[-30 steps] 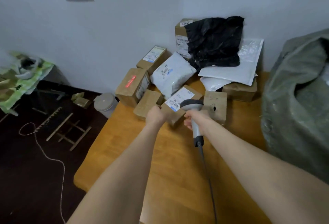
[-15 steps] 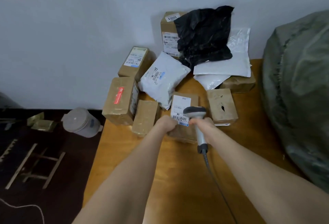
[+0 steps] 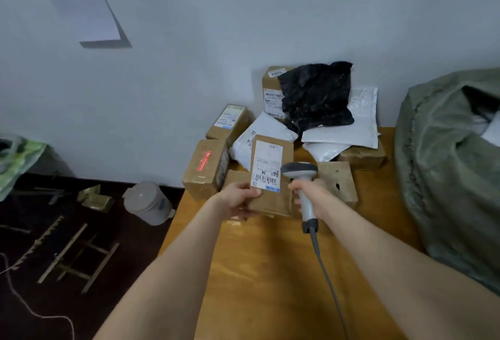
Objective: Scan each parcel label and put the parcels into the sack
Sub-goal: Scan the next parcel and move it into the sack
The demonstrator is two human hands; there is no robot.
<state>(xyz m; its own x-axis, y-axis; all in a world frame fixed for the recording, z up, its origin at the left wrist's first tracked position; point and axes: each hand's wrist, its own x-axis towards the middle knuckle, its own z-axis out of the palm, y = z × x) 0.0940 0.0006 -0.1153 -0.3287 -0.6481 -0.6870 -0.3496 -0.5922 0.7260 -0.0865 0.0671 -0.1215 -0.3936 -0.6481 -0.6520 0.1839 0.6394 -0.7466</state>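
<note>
A lidded bin (image 3: 147, 201) stands on the floor at the left, just beside the surface (image 3: 270, 272); it has no role in the task.

The left hand (image 3: 238, 199) grips the near end of the cardboard parcel (image 3: 281, 204), thumb on its face. The parcel is tilted up so that its label (image 3: 267, 166) and barcode are exposed. It is held just in front of the unscanned pile (image 3: 319, 112) at the far wall.

The right hand (image 3: 315, 193) is closed round the handle of the scanner (image 3: 299, 171). The scanner head sits just beside the barcode, so the scan step appears to be in hand.

The sack (image 3: 446, 164) stands at the right with its mouth open, within reach for depositing the parcel.
</note>
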